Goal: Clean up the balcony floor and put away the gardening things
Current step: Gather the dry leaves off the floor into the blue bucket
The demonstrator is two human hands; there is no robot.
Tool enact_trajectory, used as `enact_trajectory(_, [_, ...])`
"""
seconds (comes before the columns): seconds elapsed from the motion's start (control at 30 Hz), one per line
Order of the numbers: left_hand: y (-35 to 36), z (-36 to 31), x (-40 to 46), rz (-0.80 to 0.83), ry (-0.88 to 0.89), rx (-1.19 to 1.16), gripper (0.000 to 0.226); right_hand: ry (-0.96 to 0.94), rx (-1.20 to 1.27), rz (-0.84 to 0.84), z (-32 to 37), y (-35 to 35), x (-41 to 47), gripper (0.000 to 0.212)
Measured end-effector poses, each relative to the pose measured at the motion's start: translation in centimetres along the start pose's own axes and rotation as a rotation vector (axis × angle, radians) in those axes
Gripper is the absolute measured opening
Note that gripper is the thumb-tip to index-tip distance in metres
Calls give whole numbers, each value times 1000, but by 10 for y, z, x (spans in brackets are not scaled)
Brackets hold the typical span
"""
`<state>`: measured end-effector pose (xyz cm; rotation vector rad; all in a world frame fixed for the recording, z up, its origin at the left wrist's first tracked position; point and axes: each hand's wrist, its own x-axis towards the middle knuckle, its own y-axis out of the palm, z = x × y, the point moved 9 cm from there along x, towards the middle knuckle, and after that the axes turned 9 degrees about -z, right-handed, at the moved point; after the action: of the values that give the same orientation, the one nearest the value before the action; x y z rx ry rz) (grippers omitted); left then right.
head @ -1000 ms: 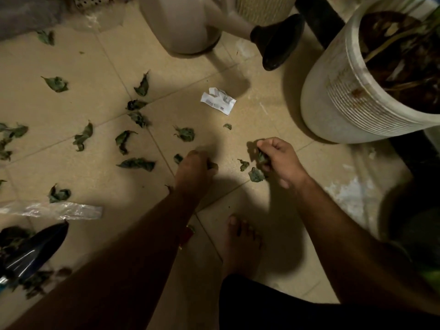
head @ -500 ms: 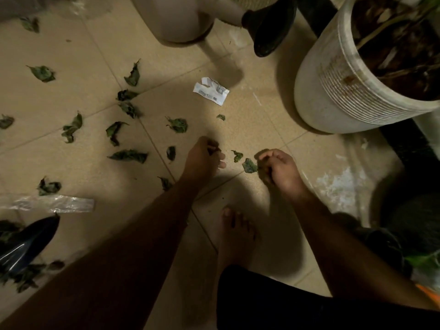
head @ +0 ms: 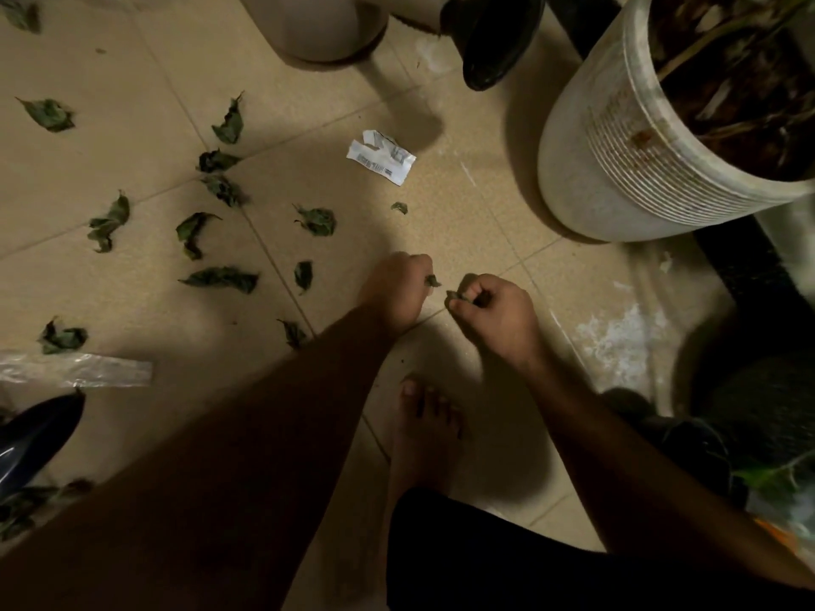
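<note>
Two hands meet low over the tiled floor [head: 132, 302], left of the white pot [head: 617, 169]. Left hand [head: 397, 288] is curled around a leaf scrap [head: 432, 282]; right hand [head: 494, 310] pinches another scrap [head: 456, 296]. Loose leaves [head: 220, 277] lie scattered farther left of the pot; a paper scrap [head: 381, 158] lies just beside its left.

1. Dry, curled green leaves [head: 219, 279] lie scattered over the beige tiled floor [head: 132, 147], mostly to my left.
2. My left grip [head: 395, 287] pinches a small leaf scrap [head: 432, 281].
3. My right grip [head: 494, 307] holds crumpled leaf bits [head: 456, 296].
4. A crumpled white paper label [head: 381, 157] lies ahead.
</note>
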<state>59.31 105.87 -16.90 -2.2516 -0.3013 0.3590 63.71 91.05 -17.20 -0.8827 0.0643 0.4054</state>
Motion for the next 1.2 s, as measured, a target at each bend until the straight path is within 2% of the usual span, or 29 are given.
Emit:
enact_trajectory(0.13, [-11,14,-9,-59,-111,-81,20,253,501,34,-6,-3,-2,23])
enact_trajectory(0.27, [-39,37,-27,-166,-264,-331,14,437,900,236,3,21,-2,13])
enact_trajectory(0.37, [-57,63,-37,-254,-368,-502,21,483,853,192,12,33,5,26])
enact_trajectory(0.5, [-69,90,-40,-307,-546,-784,31,381,735,197,39,47,27,39])
enact_trajectory(0.63, [-74,111,-46,-293,-703,-929,26,182,468,80,71,48,61,16])
enact_trajectory(0.77, [-89,127,-51,-330,-682,-837,22,-70,31,-79,91,47,94,23])
enact_trajectory(0.87, [-103,138,-55,-380,-651,-725,38,-127,-194,-96,96,53,106,19])
enact_trajectory(0.93, [-110,144,-56,-416,-637,-634,42,-143,-256,-97,97,54,106,17])
enact_trajectory(1.0, [-114,149,-55,-416,-638,-485,37,-155,-223,-83,97,57,103,17])
enact_trajectory(1.07, [-114,154,-56,-403,-633,-344,32,-155,-79,-67,97,61,98,20])
enact_trajectory(1.2, [-105,140,-54,-297,-510,-95,37,49,326,47,103,78,78,20])
